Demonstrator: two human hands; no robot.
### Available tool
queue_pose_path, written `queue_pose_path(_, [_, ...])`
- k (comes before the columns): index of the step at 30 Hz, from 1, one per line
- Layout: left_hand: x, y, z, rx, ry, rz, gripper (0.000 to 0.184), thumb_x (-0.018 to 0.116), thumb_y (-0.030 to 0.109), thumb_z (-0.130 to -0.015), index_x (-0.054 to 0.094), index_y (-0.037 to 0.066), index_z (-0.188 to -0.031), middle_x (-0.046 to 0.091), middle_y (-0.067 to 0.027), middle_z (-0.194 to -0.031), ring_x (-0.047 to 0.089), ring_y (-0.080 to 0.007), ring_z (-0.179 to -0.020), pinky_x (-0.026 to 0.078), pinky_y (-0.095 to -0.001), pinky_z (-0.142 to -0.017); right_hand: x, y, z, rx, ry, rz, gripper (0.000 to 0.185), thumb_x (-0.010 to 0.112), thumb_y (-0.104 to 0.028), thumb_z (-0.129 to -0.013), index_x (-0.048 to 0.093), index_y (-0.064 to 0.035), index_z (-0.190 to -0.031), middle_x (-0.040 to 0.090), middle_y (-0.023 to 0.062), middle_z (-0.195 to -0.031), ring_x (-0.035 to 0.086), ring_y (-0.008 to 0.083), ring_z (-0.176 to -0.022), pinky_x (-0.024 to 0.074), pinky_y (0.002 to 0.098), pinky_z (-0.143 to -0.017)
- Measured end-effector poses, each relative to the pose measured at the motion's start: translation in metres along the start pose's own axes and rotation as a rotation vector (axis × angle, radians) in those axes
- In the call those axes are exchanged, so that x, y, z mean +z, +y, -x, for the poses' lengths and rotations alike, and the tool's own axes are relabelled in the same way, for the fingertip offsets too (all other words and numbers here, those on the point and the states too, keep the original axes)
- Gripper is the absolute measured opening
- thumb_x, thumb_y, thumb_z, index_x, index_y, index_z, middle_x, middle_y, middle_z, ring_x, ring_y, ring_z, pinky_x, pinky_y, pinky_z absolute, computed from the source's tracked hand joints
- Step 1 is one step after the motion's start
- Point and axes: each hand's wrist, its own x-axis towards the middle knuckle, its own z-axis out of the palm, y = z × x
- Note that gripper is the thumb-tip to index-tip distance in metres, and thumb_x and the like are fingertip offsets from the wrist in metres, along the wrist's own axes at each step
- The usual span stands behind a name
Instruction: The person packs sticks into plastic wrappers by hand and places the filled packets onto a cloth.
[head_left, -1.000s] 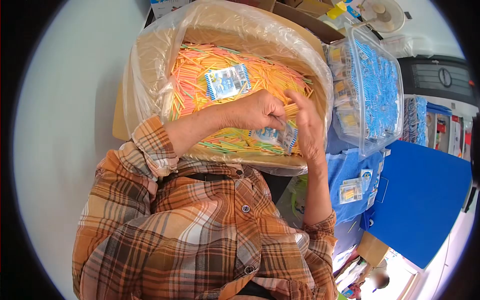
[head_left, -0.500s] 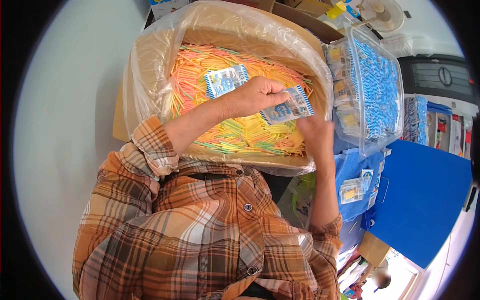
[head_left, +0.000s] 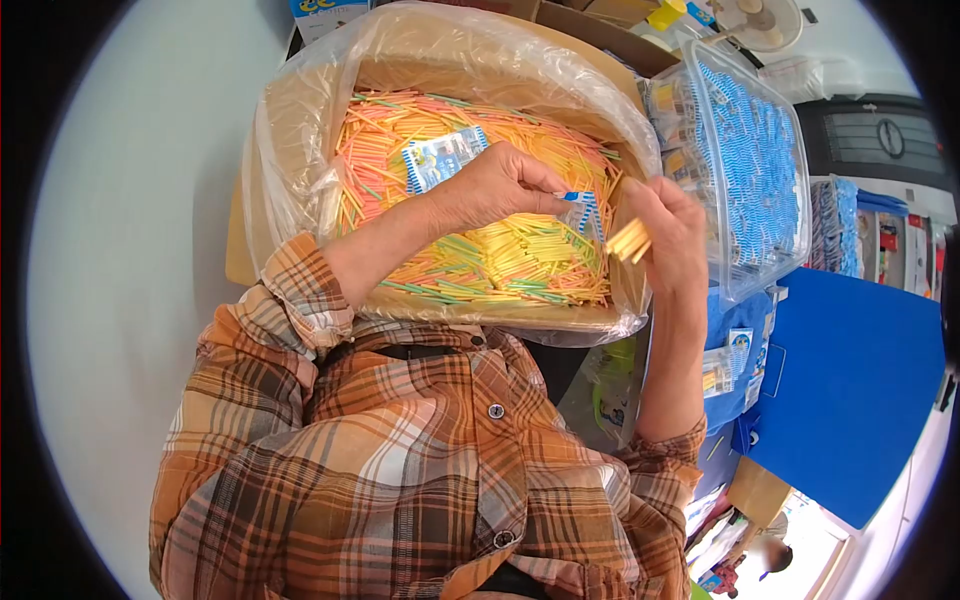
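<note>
Between the thumb and fingers of my left hand (head_left: pixel 497 187) is a small plastic packet (head_left: pixel 590 218) with blue-and-white striped edges, partly see-through and tilted. Just to its right, my right hand (head_left: pixel 672 228) is closed around a short bundle of thin yellow sticks (head_left: pixel 628 241), their ends pointing left toward the packet. Both hands are above a lined cardboard box full of loose sticks (head_left: pixel 520 262) in yellow, orange, pink and green. More printed packets (head_left: pixel 442 160) lie on the sticks behind my left wrist.
A clear plastic liner (head_left: pixel 300 130) hangs over the box rim. To the right stands a clear tub (head_left: pixel 728 285) packed with striped packets. Nearer me are a blue panel (head_left: pixel 850 390) and a filled packet (head_left: pixel 716 372) on blue cloth. Another person (head_left: pixel 765 553) is far off at lower right.
My right hand has moved right and slightly up, bringing the yellow sticks into clear view. The packet in my left hand has turned from face-on to a steeper angle.
</note>
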Motion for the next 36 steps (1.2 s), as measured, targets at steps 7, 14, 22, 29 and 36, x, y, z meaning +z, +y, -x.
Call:
queue_pose_path(7, [0.003,0.004,0.001,-0.012,-0.058,-0.038,0.017,0.072,0.009,-0.082,0.072,0.000,-0.096,0.070,-0.0055,-0.088,0.061,-0.0079,-0.081,0.049,-0.0230,-0.075,0.006,0.005,-0.017,-0.184,0.039,0.333,0.028,0.066,-0.014,-0.085,0.055,-0.0011,-0.062,0.048,-0.0039,-0.058,0.037,0.0030,-0.058,0.0317,0.0240,-0.050])
queue_pose_path(14, [0.001,0.001,0.001,-0.110,-0.033,0.008,0.021,0.070,0.017,-0.086,0.072,0.000,-0.096,0.069,-0.0026,-0.084,0.059,-0.0056,-0.077,0.048,-0.0228,-0.072,0.025,-0.004,-0.008,-0.473,0.060,0.693,0.024,0.067,-0.019,-0.086,0.060,0.0020,-0.077,0.050,0.0047,-0.060,0.045,0.0072,-0.061,0.0407,0.0266,-0.054])
queue_pose_path(22, [0.004,-0.002,0.000,-0.055,0.030,0.174,0.024,0.066,0.021,-0.089,0.071,-0.001,-0.097,0.069,-0.0020,-0.084,0.058,-0.0049,-0.076,0.048,-0.0226,-0.070,0.024,-0.001,0.002,-0.473,0.104,0.500,0.022,0.071,-0.017,-0.082,0.064,0.0019,-0.089,0.062,0.0085,-0.070,0.051,0.0165,-0.058,0.0456,0.0284,-0.059])
queue_pose_path(29, [0.011,-0.003,0.000,-0.056,0.040,-0.031,0.025,0.067,0.019,-0.088,0.069,-0.002,-0.101,0.069,-0.0056,-0.089,0.062,-0.0097,-0.080,0.049,-0.0235,-0.074,-0.032,0.028,0.050,-0.298,0.164,0.456,0.016,0.071,-0.005,-0.079,0.068,0.0006,-0.094,0.066,0.0033,-0.079,0.060,0.0091,-0.069,0.0462,0.0240,-0.062])
queue_pose_path(36, [0.004,-0.003,-0.003,0.003,0.038,-0.380,0.023,0.067,0.016,-0.086,0.068,-0.003,-0.099,0.070,-0.0071,-0.090,0.063,-0.0113,-0.084,0.050,-0.0250,-0.075,-0.199,0.066,0.176,0.058,0.570,0.383,0.017,0.069,-0.008,-0.081,0.067,0.0031,-0.093,0.066,0.0032,-0.080,0.059,0.0072,-0.073,0.0466,0.0214,-0.064])
